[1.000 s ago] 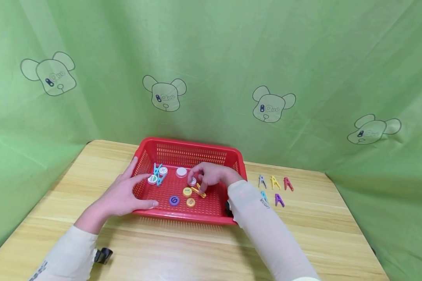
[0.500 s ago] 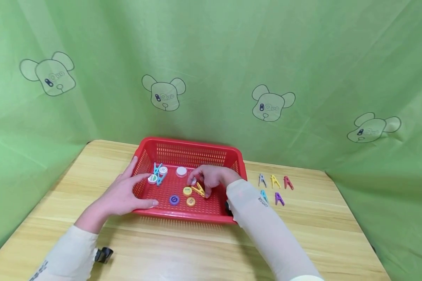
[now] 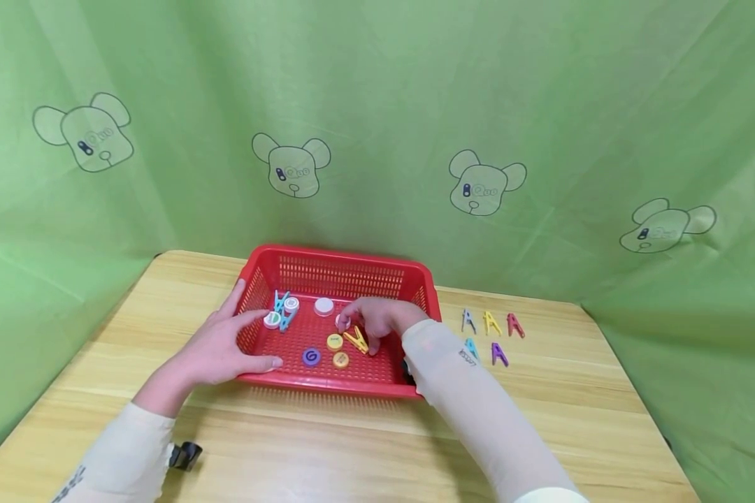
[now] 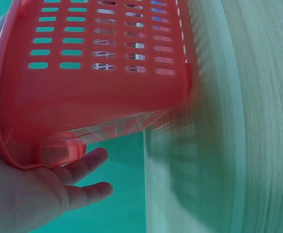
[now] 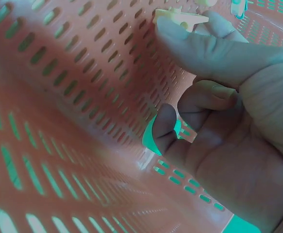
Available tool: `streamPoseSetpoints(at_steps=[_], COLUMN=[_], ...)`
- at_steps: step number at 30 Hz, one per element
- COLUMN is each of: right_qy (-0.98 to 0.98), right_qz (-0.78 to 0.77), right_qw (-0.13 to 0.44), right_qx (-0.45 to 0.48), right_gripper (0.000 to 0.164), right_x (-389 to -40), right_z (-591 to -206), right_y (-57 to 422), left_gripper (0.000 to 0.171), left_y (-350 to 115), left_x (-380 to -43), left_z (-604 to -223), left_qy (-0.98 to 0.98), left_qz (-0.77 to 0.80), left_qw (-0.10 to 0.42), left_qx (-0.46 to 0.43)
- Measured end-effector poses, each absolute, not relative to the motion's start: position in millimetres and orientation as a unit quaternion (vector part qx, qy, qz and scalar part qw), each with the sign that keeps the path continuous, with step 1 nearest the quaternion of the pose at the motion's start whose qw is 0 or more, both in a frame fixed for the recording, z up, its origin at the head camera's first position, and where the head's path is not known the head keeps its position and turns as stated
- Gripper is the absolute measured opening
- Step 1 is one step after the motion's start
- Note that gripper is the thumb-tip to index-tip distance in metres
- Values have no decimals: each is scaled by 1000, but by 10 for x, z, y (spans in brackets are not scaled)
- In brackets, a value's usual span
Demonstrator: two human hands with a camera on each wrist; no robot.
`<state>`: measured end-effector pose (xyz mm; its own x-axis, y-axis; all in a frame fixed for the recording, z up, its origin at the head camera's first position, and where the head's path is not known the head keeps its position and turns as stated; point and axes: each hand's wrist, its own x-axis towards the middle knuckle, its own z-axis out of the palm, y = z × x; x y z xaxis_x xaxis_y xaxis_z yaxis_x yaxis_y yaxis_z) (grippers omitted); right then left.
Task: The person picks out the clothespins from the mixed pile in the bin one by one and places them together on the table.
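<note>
Newly turned, yellow clothespin (image 3: 356, 340) lies in red basket (image 3: 333, 383), likely light, stiff, best gripped at closed end; left hand (image 3: 223, 346) spread, right hand (image 3: 379, 318) alongside, pinch unclear

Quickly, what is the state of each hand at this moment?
Left hand: open, touching the red basket.
Right hand: fingers curled at the yellow clip; whether it grips cannot be told.

On the wood-grained table (image 3: 277, 447), a red basket (image 3: 333, 384) is set, touched by the left hand (image 3: 223, 344). To the right of the right hand (image 3: 380, 320), a grey-blue clothespin (image 3: 468, 320), a yellow clothespin (image 3: 491, 323) and a red clothespin (image 3: 514, 325) are lined up; in a nearer row, a light-blue clothespin (image 3: 471, 346) and a purple clothespin (image 3: 498, 353) are laid.
</note>
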<state>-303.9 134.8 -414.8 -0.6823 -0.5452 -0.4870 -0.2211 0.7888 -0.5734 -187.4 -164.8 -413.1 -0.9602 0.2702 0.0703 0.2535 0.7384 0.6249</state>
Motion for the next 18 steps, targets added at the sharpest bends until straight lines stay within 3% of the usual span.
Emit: streamPoseSetpoints(at_steps=[18], right_qy=[907], right_qz=[-161], right_qw=[295], right_qx=[-254], right_gripper=[46], right_x=[-3025], right_z=[-4159], right_y=[1302], left_gripper=[99], left_y=[-1641], left_x=[-1866], left_z=[-4120], left_qy=[932], left_qz=[332], left_qw=[9], left_qx=[146])
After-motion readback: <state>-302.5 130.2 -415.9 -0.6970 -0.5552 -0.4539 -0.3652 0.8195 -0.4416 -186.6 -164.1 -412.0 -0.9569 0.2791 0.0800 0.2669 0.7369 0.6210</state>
